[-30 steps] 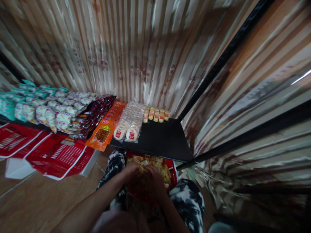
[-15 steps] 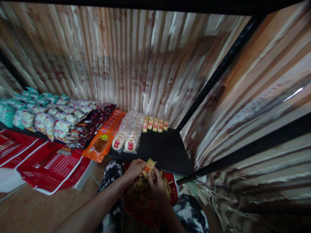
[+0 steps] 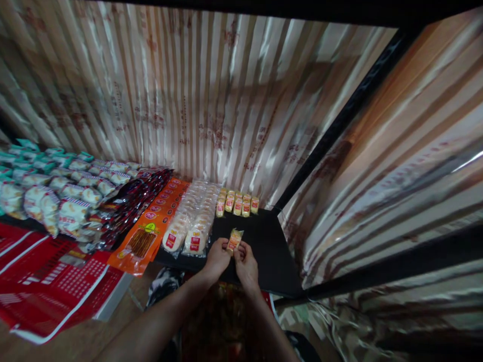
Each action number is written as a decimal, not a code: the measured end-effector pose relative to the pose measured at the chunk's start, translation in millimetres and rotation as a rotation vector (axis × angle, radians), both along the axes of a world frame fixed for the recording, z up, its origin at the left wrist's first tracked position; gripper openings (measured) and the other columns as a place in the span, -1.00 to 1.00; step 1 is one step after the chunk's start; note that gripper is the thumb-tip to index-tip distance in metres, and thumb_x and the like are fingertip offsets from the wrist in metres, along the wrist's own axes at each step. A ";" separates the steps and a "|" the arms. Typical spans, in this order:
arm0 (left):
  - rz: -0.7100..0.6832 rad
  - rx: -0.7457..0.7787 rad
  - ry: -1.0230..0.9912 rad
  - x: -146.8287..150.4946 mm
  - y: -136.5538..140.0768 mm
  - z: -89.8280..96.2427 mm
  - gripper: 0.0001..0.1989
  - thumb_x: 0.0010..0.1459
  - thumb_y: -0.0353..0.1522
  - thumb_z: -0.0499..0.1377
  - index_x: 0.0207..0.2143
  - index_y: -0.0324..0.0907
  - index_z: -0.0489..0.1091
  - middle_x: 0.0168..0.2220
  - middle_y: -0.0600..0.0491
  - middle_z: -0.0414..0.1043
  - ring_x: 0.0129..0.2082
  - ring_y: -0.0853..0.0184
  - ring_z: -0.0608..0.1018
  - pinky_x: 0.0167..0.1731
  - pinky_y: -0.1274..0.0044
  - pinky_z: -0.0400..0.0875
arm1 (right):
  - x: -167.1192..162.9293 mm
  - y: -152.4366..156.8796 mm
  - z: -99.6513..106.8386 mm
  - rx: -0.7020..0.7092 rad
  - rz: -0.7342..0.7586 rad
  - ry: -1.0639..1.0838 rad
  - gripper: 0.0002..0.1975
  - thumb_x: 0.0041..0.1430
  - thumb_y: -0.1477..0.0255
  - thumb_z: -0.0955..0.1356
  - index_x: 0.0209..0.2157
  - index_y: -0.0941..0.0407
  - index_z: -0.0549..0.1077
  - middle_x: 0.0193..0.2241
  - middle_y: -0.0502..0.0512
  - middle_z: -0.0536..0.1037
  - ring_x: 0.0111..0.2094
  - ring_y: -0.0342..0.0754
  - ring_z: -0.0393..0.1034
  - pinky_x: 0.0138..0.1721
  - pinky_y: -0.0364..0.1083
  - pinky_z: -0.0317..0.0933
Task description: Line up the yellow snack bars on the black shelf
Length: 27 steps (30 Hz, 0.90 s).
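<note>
Between my left hand [image 3: 219,259] and my right hand [image 3: 246,265] is a small yellow snack packet [image 3: 234,240] with a red label. The fingers of both hands pinch it from its two sides, above the black shelf [image 3: 267,246]. Behind it, at the back of the shelf, stand rows of similar yellow snack packets [image 3: 237,205]. To the left of my hands lie two rows of clear-wrapped round white crackers [image 3: 195,241] with red labels.
Further left are an orange snack bag [image 3: 141,241], dark red packets [image 3: 128,206] and white and teal bags [image 3: 73,211]. Red printed bags [image 3: 64,281] lie below the shelf. A black frame post [image 3: 339,115] slants at the right, and striped curtain [image 3: 226,100] hangs behind.
Both hands have moved forward and up with the yellow packet, from above the bag between the knees to above the black shelf. The view has shifted slightly.
</note>
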<state>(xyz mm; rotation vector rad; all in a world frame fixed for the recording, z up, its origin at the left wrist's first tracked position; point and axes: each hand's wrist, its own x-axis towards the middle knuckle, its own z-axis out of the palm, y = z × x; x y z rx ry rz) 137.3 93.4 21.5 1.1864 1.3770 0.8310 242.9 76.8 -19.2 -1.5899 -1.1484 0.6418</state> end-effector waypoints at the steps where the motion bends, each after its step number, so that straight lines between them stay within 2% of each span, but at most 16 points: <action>1: -0.001 0.023 0.029 2.0 5.1 -2.2 -0.74 0.04 -0.50 0.06 -0.17 -0.20 0.33 -0.19 -0.02 0.45 -0.26 0.40 0.49 -0.32 0.62 0.36 | 1.1 6.1 -0.8 -0.002 -0.004 -0.011 -0.69 0.01 0.27 0.27 -0.20 0.11 0.37 -0.38 0.11 0.56 -0.42 -0.05 0.46 -0.40 -0.09 0.33; 4: -0.008 0.078 0.119 7.2 20.0 -4.5 -0.77 0.05 -0.47 0.07 -0.20 -0.18 0.36 -0.19 -0.01 0.47 -0.23 0.37 0.49 -0.23 0.57 0.35 | 4.2 26.3 -2.7 0.002 0.008 -0.033 -0.71 0.01 0.28 0.26 -0.21 0.10 0.37 -0.37 0.11 0.55 -0.40 -0.05 0.45 -0.36 -0.07 0.32; 8: -0.006 0.156 0.205 15.1 41.0 2.4 -0.75 0.08 -0.44 0.04 -0.17 -0.21 0.38 -0.15 -0.07 0.44 -0.18 0.32 0.48 -0.15 0.53 0.32 | 7.4 57.4 -4.1 -0.012 -0.025 -0.094 -0.67 0.02 0.28 0.23 -0.19 0.13 0.37 -0.33 0.15 0.52 -0.36 -0.03 0.43 -0.27 -0.04 0.30; 12: 0.006 0.210 0.231 23.6 62.8 12.2 -0.73 0.12 -0.41 0.00 -0.15 -0.28 0.37 -0.09 -0.13 0.39 -0.11 0.29 0.45 -0.06 0.52 0.27 | 10.3 90.7 -4.3 0.026 -0.086 -0.184 -0.62 -0.01 0.26 0.22 -0.20 0.18 0.41 -0.29 0.22 0.48 -0.30 0.02 0.40 -0.23 -0.01 0.27; 17: 0.019 0.234 0.237 27.4 87.0 17.9 -0.72 0.14 -0.41 -0.04 -0.16 -0.26 0.38 -0.04 -0.11 0.37 -0.03 0.30 0.40 0.02 0.54 0.20 | 10.4 124.9 -4.6 0.100 -0.108 -0.230 -0.62 -0.03 0.28 0.22 -0.21 0.19 0.42 -0.29 0.22 0.48 -0.28 0.01 0.38 -0.22 -0.03 0.24; 22: 0.012 0.223 0.278 29.6 103.9 12.6 -0.71 0.18 -0.38 -0.07 -0.17 -0.25 0.38 -0.08 -0.10 0.41 -0.05 0.31 0.42 0.00 0.55 0.22 | 6.3 138.8 -6.9 0.027 -0.123 -0.234 -0.67 0.00 0.34 0.21 -0.18 0.14 0.37 -0.28 0.13 0.51 -0.28 -0.04 0.39 -0.26 -0.10 0.22; 27: 0.025 0.229 0.280 31.7 110.1 6.3 -0.68 0.19 -0.37 -0.09 -0.11 -0.28 0.36 -0.02 -0.11 0.37 0.01 0.30 0.38 0.06 0.54 0.17 | 3.0 140.5 -9.0 -0.090 -0.136 -0.281 -0.72 0.02 0.35 0.20 -0.20 0.11 0.32 -0.31 0.10 0.50 -0.32 -0.05 0.39 -0.33 -0.12 0.18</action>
